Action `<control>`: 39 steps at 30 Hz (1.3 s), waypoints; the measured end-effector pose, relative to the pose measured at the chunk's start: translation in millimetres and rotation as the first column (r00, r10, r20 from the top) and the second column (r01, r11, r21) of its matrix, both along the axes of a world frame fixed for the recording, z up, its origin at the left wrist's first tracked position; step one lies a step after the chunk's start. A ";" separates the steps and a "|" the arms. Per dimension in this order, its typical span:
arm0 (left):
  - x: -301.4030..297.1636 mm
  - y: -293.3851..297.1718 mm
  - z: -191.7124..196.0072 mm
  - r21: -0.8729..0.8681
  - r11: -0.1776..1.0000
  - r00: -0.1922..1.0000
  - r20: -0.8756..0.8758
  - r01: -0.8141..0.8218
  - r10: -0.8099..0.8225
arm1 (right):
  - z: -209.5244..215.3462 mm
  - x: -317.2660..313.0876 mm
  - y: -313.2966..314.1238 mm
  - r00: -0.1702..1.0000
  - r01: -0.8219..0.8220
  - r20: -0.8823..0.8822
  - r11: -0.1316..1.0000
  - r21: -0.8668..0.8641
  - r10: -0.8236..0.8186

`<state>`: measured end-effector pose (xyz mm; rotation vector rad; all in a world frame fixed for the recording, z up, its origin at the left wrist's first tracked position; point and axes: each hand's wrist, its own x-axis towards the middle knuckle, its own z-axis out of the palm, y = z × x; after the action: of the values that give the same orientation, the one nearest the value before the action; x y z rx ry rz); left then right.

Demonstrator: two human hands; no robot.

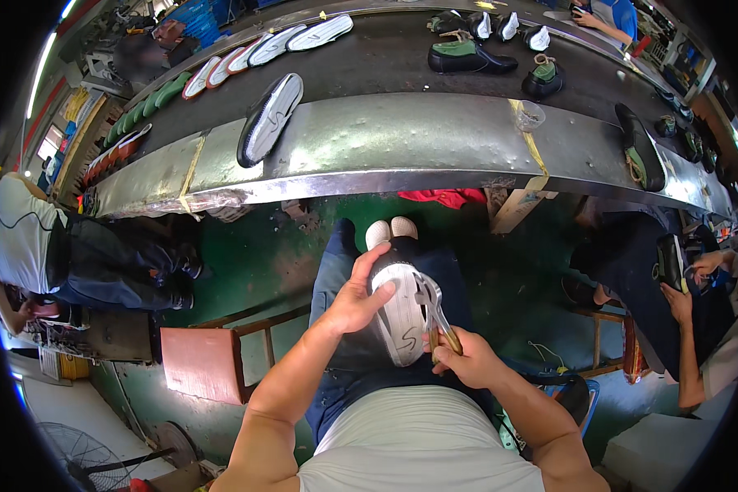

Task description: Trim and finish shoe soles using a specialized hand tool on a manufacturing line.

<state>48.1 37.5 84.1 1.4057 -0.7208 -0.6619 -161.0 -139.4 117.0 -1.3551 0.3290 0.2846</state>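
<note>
- Above the blue-trousered lap (333, 271), holding a shoe (398, 316) sole up, probably to get the whole underside in plain sight. Can't tell if propped on the legs or held just clear of them.
- Gripping toward the far end with the left hand (357, 299), thumb pressed on the white sole and fingers round the side, likely to stop any twisting.
- Holding pliers (437, 302) by the yellowish handles in the curled right hand (466, 354), with the metal head at the sole's right edge. Presumably gripped that low for better leverage. Can't tell from this angle whether actually biting on anything.
- Up ahead on the table (394, 135), seeing a black shoe (271, 123) lying by itself across the metal edge, maybe for an easy reach.
- Further back, seeing pale-soled shoes (277, 47) lined up side by side, probably to save space.
- Over to the right, also spotting a clear plastic cup (530, 116) near the edge, handy enough. Can't make out any contents.
</note>
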 end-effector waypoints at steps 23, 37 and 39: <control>2.8 -23.3 16.1 0.083 0.970 0.954 -0.219 0.228 -0.205 | 7.3 12.3 -28.1 0.997 -0.010 0.073 0.983 0.184 -0.004; 5.2 -58.1 16.2 0.155 0.941 0.934 -0.247 0.302 -0.259 | 45.1 -13.2 -67.0 0.999 0.030 -0.044 0.999 -0.026 -0.031; 6.0 -54.0 9.1 0.186 0.947 0.958 -0.163 0.263 -0.234 | 11.9 -14.5 -48.3 0.996 0.007 -0.086 0.999 -0.054 -0.012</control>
<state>54.1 -16.6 93.2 1.4515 -0.7415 -1.0493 -175.5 -187.7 129.0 -1.3956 0.4179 0.3289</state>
